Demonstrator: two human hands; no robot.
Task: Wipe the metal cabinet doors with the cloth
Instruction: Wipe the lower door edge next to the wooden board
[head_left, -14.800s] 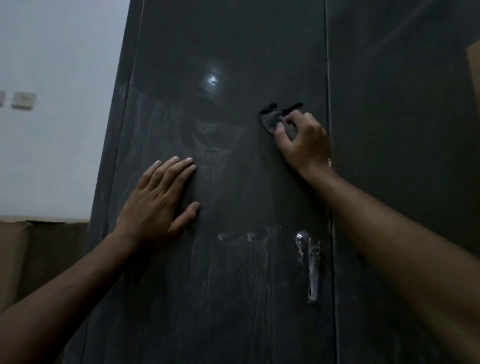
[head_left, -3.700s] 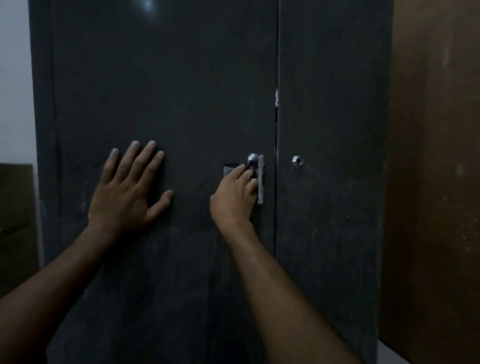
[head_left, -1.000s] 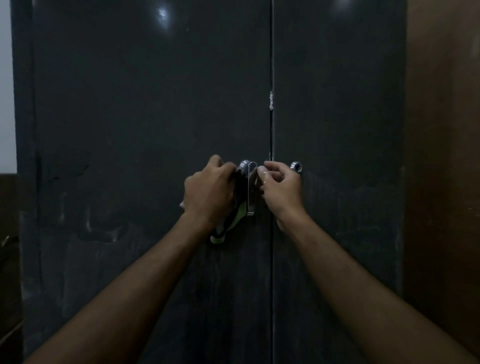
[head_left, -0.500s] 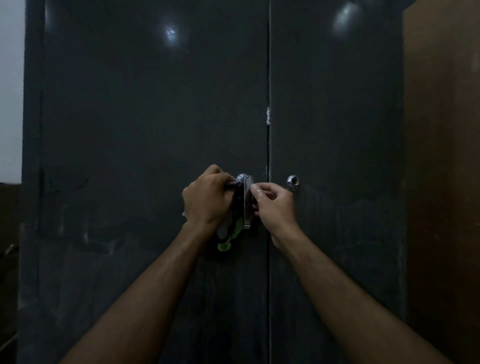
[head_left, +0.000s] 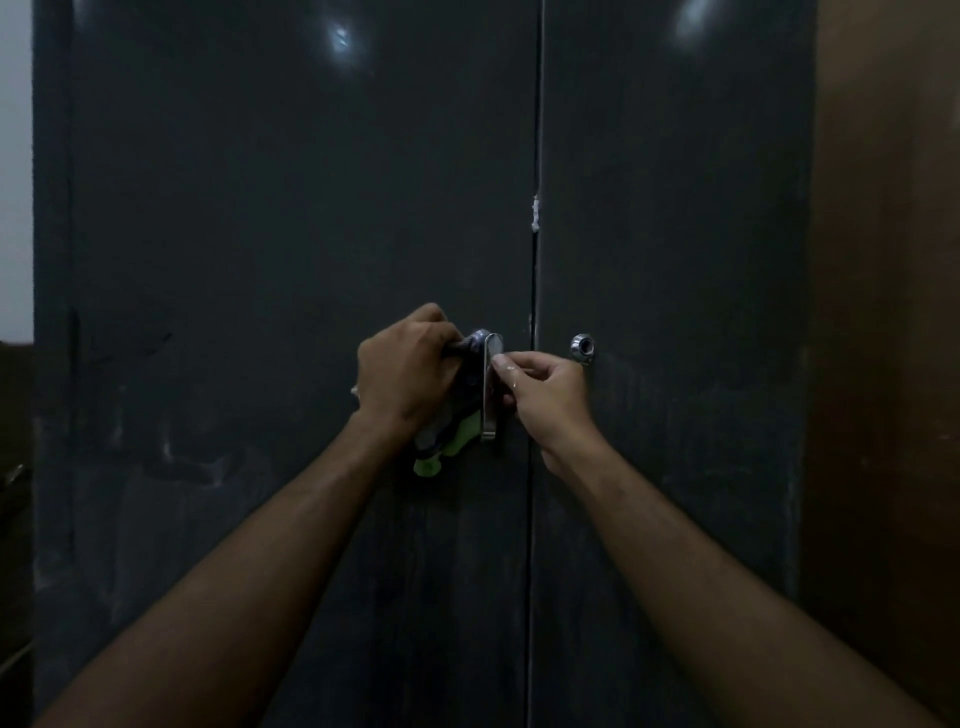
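Two dark metal cabinet doors fill the view, the left door (head_left: 291, 218) and the right door (head_left: 670, 218), meeting at a narrow seam. A chrome lever handle (head_left: 490, 395) hangs on the left door beside the seam. My left hand (head_left: 408, 376) grips a bunched cloth (head_left: 451, 439), grey with a bright green part hanging below, against the handle's left side. My right hand (head_left: 540, 392) pinches the handle from the right with thumb and curled fingers. A round chrome lock (head_left: 582, 347) sits on the right door just above my right hand.
A brown wooden panel (head_left: 888, 312) stands to the right of the cabinet. A pale wall (head_left: 15, 156) shows at the left edge, with dark furniture below it. A small white speck (head_left: 535, 213) sits on the seam above the handle. Streaky smears mark the lower door halves.
Long ago my left hand lay flat on the door while the right wiped with the cloth. Over the last second both hands stayed at the handle; the view shifted slightly.
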